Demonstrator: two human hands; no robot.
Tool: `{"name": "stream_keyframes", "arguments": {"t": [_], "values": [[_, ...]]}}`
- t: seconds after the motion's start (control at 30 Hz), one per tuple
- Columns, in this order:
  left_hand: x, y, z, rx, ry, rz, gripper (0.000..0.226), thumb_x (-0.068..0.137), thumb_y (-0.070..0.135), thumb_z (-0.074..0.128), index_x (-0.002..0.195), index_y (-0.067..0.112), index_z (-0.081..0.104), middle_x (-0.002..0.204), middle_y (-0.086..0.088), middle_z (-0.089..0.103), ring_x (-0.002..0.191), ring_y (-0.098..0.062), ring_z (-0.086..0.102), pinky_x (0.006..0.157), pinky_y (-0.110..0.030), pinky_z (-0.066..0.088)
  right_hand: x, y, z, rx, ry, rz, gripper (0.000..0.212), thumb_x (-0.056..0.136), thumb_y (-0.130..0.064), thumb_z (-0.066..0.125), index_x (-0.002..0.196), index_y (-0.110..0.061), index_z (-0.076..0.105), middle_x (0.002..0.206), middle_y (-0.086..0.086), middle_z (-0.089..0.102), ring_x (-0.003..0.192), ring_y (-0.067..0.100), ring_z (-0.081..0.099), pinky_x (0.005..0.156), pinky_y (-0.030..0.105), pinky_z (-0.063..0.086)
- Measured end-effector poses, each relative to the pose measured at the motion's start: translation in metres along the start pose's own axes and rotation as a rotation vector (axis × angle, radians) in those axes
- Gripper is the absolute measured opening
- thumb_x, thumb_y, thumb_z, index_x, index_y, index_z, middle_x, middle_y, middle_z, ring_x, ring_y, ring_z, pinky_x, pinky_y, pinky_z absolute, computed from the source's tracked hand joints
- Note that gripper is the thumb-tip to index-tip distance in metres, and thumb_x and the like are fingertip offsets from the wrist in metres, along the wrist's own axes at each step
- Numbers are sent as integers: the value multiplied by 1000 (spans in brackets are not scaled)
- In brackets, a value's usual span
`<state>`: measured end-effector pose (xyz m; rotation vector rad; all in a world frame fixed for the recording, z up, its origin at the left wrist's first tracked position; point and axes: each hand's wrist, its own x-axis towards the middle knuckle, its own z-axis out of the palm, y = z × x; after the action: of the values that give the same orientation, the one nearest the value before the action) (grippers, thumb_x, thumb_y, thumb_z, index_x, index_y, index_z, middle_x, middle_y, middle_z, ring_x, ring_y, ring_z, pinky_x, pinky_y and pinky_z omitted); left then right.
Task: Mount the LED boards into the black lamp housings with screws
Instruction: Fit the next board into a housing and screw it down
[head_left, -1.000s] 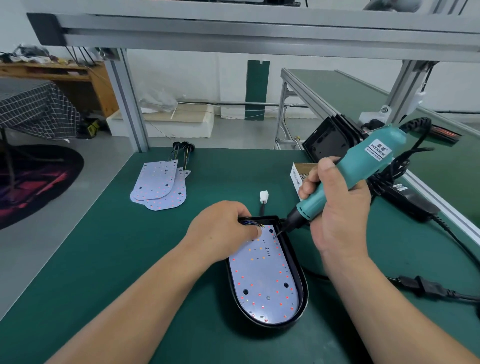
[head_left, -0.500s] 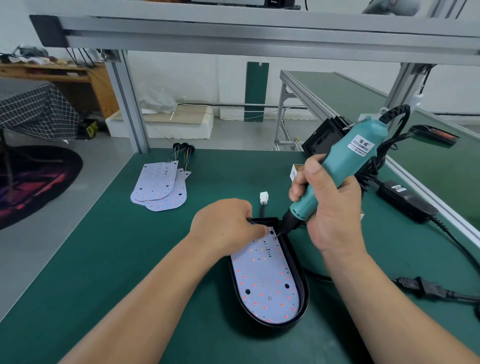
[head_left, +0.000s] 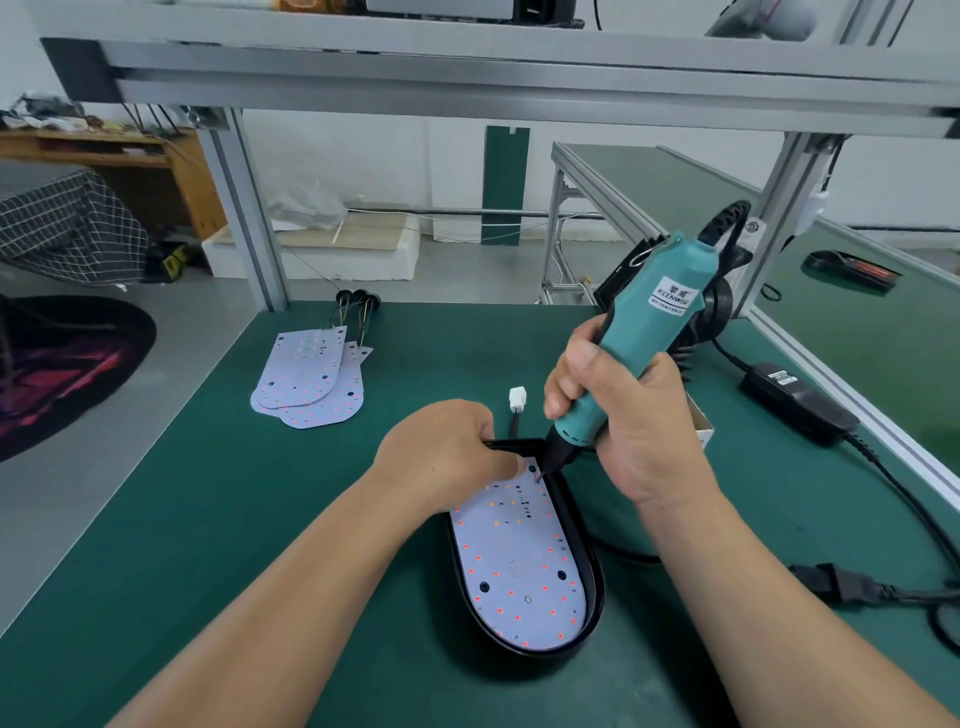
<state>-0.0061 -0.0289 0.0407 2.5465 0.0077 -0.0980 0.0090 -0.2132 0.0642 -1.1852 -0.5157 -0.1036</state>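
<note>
Over on the left of the green desk (head_left: 182, 493), a loose stack of spare LED boards (head_left: 311, 379) is lying flat. Nearer the middle, the left hand (head_left: 441, 452) is resting on the far end of the black lamp housing (head_left: 594, 571), fingers curled down beside the bit; whether they are pinching anything I cannot tell. An LED board (head_left: 519, 566) is sitting inside that housing, and a white connector (head_left: 518, 400) is lying just beyond it. The right hand (head_left: 634, 421) is gripping a tilted teal electric screwdriver (head_left: 644, 343), fingers wrapped round its barrel, bit touching the board's far corner. A black power adapter (head_left: 795, 402) is lying further right
</note>
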Motion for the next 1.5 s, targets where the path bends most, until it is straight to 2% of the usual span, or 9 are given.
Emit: {"name": "stream_keyframes", "arguments": {"t": [0.23, 0.4, 0.57, 0.77, 0.9, 1.1, 1.27, 1.37, 1.5], "values": [[-5, -1, -3, -41, 3, 29, 45, 82, 53, 78, 79, 13, 58, 62, 8, 49, 57, -17, 45, 59, -32, 36, 1, -17, -8, 164, 19, -67, 32, 90, -37, 82, 102, -14, 63, 73, 6, 52, 66, 25, 53, 69, 37, 50], [-4, 1, 2, -188, 37, 71, 38, 82, 52, 81, 76, 20, 63, 62, 7, 60, 54, -15, 56, 60, -35, 50, 6, -30, -30, 290, 366, -11, 21, 97, -34, 73, 90, -16, 66, 70, 1, 51, 61, 17, 53, 60, 30, 51], [-4, 1, 8, -213, 92, 101, 28, 89, 58, 73, 84, 31, 69, 81, 15, 72, 74, -4, 65, 72, -35, 54, 0, -25, -72, 385, 649, 91, 27, 97, -36, 73, 89, -14, 60, 69, 0, 52, 60, 16, 55, 57, 27, 52], [-2, 3, -1, -231, 230, 99, 22, 99, 52, 63, 93, 32, 69, 89, 16, 71, 85, -2, 65, 80, -32, 53, -4, -19, -103, 384, 647, 123, 28, 96, -40, 74, 90, -14, 63, 70, -1, 53, 60, 14, 56, 56, 25, 51], [10, 27, -15, -161, 319, 226, 13, 101, 35, 62, 92, 30, 71, 87, 16, 70, 84, -2, 62, 77, -31, 50, -2, -19, -107, 386, 610, 123, 27, 98, -40, 70, 92, -15, 63, 71, -1, 52, 59, 13, 53, 54, 24, 49], [68, 105, -4, 208, 64, 473, 16, 99, 29, 66, 106, 30, 81, 104, 12, 77, 104, -16, 67, 90, -38, 54, -2, -21, -113, 404, 612, 79, 26, 100, -38, 68, 93, -14, 60, 70, -1, 49, 57, 13, 51, 52, 24, 47], [97, 137, 38, 516, -103, 558, 18, 91, 39, 73, 105, 30, 80, 97, 5, 73, 105, -24, 65, 92, -39, 53, -2, -18, -113, 379, 613, 81, 25, 101, -38, 67, 93, -14, 60, 69, -1, 50, 57, 13, 51, 52, 24, 47], [104, 134, 50, 550, -181, 552, 17, 92, 39, 74, 105, 29, 78, 103, 7, 75, 105, -22, 65, 97, -41, 47, -2, -17, -113, 382, 602, 95, 24, 101, -37, 66, 92, -15, 60, 69, -1, 49, 56, 13, 50, 51, 25, 47], [109, 130, 52, 524, -190, 559, 4, 94, 34, 72, 91, 31, 70, 92, 10, 67, 100, -21, 62, 87, -38, 43, 0, -18, -112, 383, 614, 80, 23, 101, -35, 65, 92, -15, 59, 69, -1, 49, 56, 13, 49, 51, 24, 46]]}}
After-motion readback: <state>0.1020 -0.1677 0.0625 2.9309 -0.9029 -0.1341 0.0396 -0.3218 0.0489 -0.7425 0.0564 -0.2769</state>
